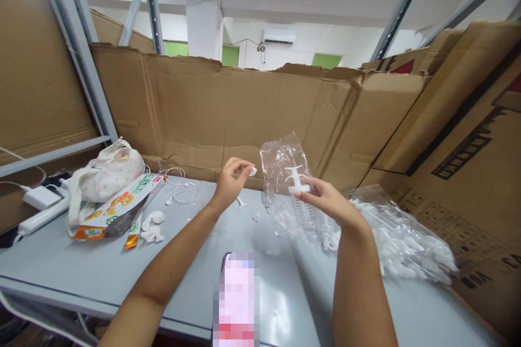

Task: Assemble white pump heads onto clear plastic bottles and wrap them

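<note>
My right hand [325, 200] is closed around a large plastic syringe [299, 187] with a white flanged handle and what looks like a clear ribbed barrel. A clear plastic bag [280, 154] stands up around or behind it; I cannot tell which. The fingertips of my left hand [232, 181] pinch a small white plastic piece [253, 171], apart from the bag. Beneath the hands, a small white ring [255, 217] and a white T-shaped part [242, 203] lie on the grey table [183, 276]. More clear and white parts under the syringe are blurred together.
A large clear bag of white parts [407, 244] lies on the right. A phone [238, 298] with a blurred screen is at the front. To the left are a food package [118, 206], a cloth bag [108, 168], crumpled tissue [153, 226] and earphones [179, 187]. Cardboard walls [244, 114] stand behind.
</note>
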`<action>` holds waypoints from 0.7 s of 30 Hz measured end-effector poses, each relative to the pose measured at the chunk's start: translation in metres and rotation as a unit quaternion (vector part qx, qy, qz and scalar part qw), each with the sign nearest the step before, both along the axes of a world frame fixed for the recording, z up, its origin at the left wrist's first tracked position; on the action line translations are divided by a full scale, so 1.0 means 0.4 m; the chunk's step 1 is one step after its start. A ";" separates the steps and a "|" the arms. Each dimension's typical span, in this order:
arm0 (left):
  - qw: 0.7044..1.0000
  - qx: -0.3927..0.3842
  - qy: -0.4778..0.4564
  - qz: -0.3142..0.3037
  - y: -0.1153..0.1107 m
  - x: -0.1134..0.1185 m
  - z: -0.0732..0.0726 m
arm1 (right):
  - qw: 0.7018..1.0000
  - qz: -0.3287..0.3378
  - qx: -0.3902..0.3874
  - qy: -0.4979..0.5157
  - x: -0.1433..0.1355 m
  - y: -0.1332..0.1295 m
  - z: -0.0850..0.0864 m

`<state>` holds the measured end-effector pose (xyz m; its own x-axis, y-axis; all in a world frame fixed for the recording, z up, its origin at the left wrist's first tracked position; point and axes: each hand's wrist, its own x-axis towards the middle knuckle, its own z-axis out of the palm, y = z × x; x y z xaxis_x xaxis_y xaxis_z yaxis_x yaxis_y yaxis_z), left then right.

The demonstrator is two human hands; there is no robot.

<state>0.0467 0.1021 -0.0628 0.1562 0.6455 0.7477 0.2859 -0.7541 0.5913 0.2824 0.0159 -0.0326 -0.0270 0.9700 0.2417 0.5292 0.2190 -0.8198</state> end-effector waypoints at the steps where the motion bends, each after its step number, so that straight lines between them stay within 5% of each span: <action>1: 0.999 0.019 -0.032 -0.019 -0.016 -0.014 0.024 | 1.000 0.016 0.006 -0.019 -0.004 0.001 -0.002; 4: 0.997 0.039 -0.064 -0.020 -0.051 -0.040 0.064 | 0.994 0.066 0.036 -0.082 -0.025 0.002 -0.004; 9: 0.993 0.036 -0.105 0.033 -0.040 -0.051 0.064 | 0.980 0.126 0.040 -0.147 -0.068 -0.001 0.000; 13: 0.999 0.012 -0.008 0.041 -0.026 -0.064 0.064 | 0.977 0.146 0.023 -0.154 -0.077 -0.002 0.004; 17: 1.000 0.005 0.009 -0.015 -0.024 -0.076 0.066 | 0.984 0.136 0.015 -0.110 -0.064 0.005 -0.001; 21: 0.982 -0.115 -0.065 -0.138 -0.014 -0.072 0.057 | 0.991 0.135 0.021 -0.014 -0.045 0.023 -0.017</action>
